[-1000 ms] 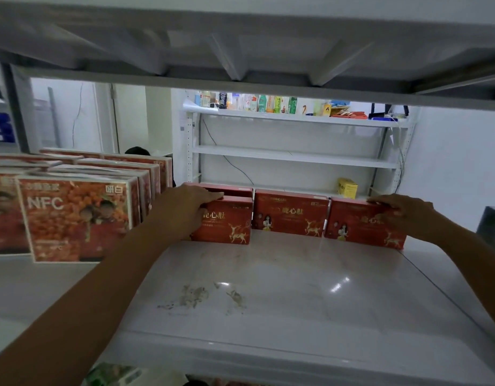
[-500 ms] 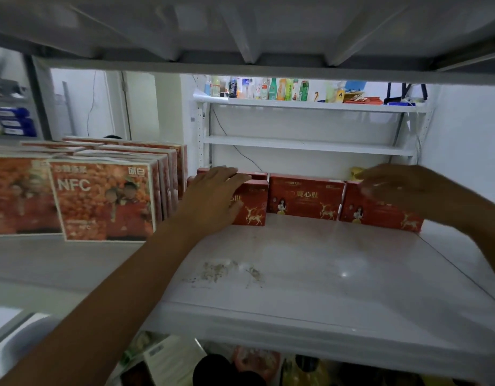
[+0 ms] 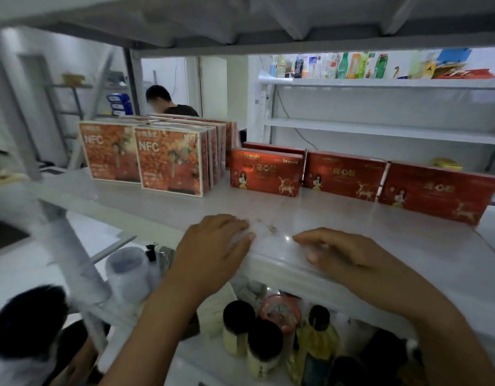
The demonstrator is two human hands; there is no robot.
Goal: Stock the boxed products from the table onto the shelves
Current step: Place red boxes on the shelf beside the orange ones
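Both hands, left hand (image 3: 212,246) and right hand (image 3: 332,252), rest empty with loosely curled fingers at the shelf (image 3: 352,238) edge; red boxes (image 3: 346,175) line its back

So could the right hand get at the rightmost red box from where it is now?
Probably yes: the right hand is empty at the shelf edge, and bare shelf lies between it and the red box.

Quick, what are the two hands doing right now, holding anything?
Left hand: open, empty, fingers curled over the shelf's front edge.
Right hand: open, empty, resting on the same edge.
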